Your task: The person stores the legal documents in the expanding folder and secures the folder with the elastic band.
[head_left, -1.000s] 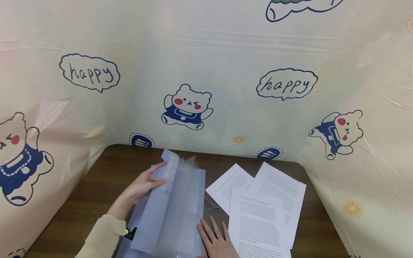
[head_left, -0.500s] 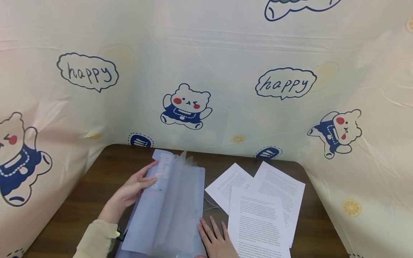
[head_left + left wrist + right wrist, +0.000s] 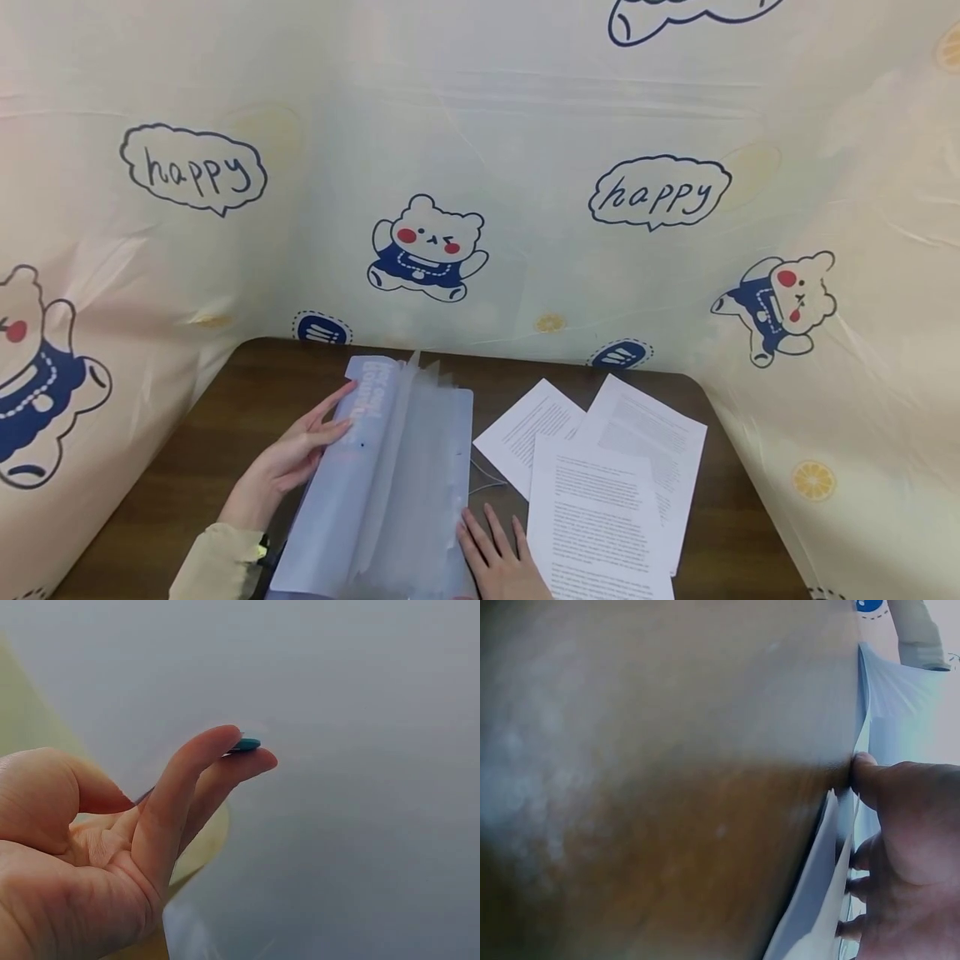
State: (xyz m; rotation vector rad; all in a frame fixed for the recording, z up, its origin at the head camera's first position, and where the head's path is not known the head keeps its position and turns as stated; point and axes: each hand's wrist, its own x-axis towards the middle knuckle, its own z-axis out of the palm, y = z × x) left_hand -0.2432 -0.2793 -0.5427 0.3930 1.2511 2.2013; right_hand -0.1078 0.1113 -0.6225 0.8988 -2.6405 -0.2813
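Head view: your left hand (image 3: 288, 457) pinches the blue pocket folder (image 3: 405, 492) by its cover (image 3: 337, 483); your right hand (image 3: 501, 557), fingers spread, touches its edge near printed sheets (image 3: 600, 508).

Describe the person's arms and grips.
The left sleeve is cream, with a dark piece and a small yellow-green bit at its end. The left grip and right grip are bare, with no rings visible; no right sleeve shows clearly.

The folder (image 3: 341, 487) is pale blue, the papers (image 3: 600, 517) black-printed white — the table (image 3: 183, 479) brown, the backdrop (image 3: 517, 125) bear-patterned.
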